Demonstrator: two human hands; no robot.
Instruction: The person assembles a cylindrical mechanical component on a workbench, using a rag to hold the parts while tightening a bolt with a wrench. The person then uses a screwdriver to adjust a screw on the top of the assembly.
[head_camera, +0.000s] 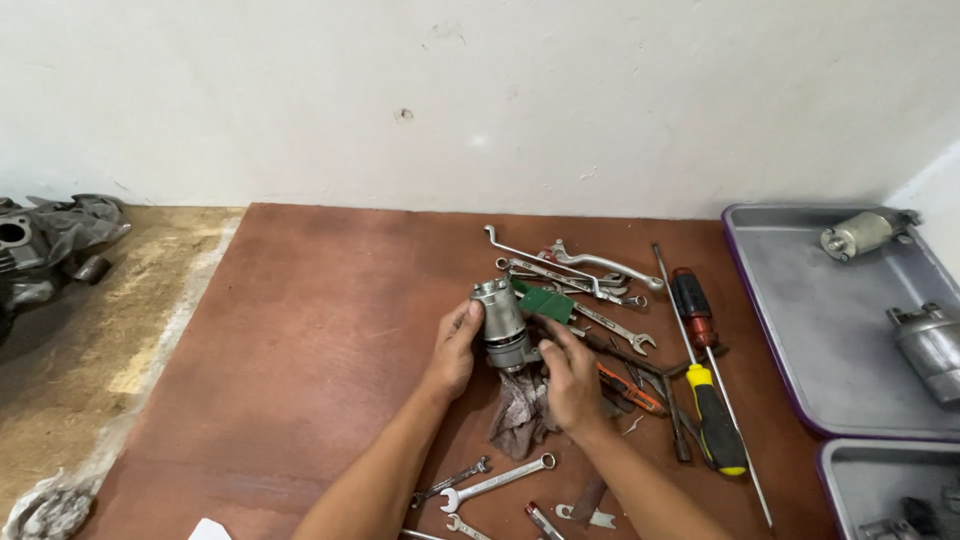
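A: What are the fingers (466, 318) doing at the centre of the frame?

B: The left hand (453, 350) is wrapped closed around the side of a small grey metal motor (502, 322). The right hand (572, 378) presses in at its lower end, fingers curled onto the base. Both are gripping it.

A: Where does the motor sit?

B: Held upright over a crumpled grey rag (522, 412) on the reddish-brown counter (320, 330), just left of the pile of spanners (580, 275).

A: Which way does it point?

B: Its long axis runs nearly up and down the frame, tilted slightly. The ribbed cap end points toward the wall at the top, the base toward the person.

A: How best to handle it?

B: I'd judge a steady left grip on the barrel matters, with the right hand working at the base, keeping it over the rag so it doesn't slip.

A: And further out?

B: Red and yellow-handled screwdrivers (716, 415) lie to the right, then a grey tray (800, 330) holding similar motors. More wrenches (497, 483) lie near the bottom edge.
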